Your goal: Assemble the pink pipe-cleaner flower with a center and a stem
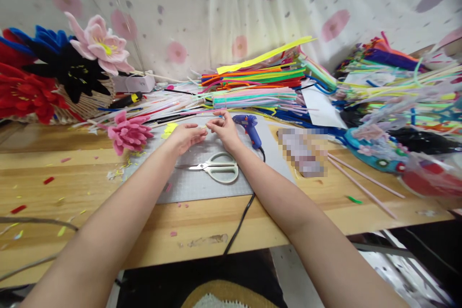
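My left hand (185,137) and my right hand (224,129) meet over the grey cutting mat (216,195). Between their fingertips is a small pale piece (203,128), too small to name. Both hands have their fingers pinched around it. Below them on the mat lie scissors (223,169) with pale green handles, blades pointing left. A blue glue gun (250,130) rests just right of my right hand. Yellow scraps (169,130) lie by my left wrist, and a pink fuzzy flower (130,133) is farther left.
Bundles of coloured pipe cleaners (256,96) are piled along the back. Fuzzy flowers (83,67) stand at the left. The glue gun's black cord (240,224) crosses the table's front edge. Pink stems (363,185) and a plastic bag (431,175) lie at the right.
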`<state>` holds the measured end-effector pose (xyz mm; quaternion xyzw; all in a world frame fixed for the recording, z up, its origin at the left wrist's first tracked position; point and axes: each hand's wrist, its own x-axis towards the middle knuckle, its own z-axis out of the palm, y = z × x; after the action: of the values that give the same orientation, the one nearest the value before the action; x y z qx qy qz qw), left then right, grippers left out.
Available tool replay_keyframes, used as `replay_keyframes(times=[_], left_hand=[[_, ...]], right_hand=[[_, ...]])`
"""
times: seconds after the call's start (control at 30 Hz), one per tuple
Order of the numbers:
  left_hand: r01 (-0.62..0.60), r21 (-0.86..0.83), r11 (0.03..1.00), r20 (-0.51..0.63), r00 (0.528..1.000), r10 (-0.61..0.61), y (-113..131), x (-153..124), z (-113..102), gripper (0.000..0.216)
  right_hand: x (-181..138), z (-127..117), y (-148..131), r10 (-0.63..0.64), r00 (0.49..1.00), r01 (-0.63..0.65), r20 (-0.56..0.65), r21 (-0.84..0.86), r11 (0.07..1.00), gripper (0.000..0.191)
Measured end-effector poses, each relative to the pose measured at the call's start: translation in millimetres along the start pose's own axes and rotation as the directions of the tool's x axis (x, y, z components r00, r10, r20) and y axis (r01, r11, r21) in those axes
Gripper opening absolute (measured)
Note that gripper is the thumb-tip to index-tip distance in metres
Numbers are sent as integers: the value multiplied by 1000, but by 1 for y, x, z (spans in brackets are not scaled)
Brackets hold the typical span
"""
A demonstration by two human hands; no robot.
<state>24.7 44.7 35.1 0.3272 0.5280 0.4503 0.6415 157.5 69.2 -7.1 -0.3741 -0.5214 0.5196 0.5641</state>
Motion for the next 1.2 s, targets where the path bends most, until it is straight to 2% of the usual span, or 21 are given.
replay_keyframes(times=[0.17,0.27,0.33,0.4,0.5,0.6,0.7,0.83,1.03,1.2], left_hand=[[-6,208,978,-44,999,15,9,-4,-5,53],[-82,384,920,-23,995,99,19,-2,-15,53],[-145,497,856,3,986,165,26,0,-21,49],[-175,577,798,49,983,179,34,2,-27,46],[-177,675,717,103,984,146,41,6,-33,46],[-216,789,575,171,976,133,42,12,-38,46],[-302,862,407,266,953,144,40,18,-39,44],[-349,902,255,333,937,108,41,20,-32,42],[-300,929,217,313,949,-27,45,27,-24,47],[-217,939,268,238,970,-49,46,32,-18,54]], right_hand=[[0,-1,0,18,1000,-19,-23,-43,999,42],[3,-3,3,21,998,-26,-64,-85,996,38],[3,-5,5,3,996,-19,-90,-179,984,34],[2,-6,5,-33,997,8,-75,-310,951,30],[-4,-4,3,-77,992,118,102,-498,859,37],[-10,-1,-1,-64,950,253,305,-635,730,51],[-12,2,-3,-42,926,312,374,-701,641,53],[-11,2,0,-40,916,332,399,-699,633,48],[-9,0,3,-45,913,309,407,-614,726,47],[-10,-2,-1,-52,910,323,412,-622,713,49]])
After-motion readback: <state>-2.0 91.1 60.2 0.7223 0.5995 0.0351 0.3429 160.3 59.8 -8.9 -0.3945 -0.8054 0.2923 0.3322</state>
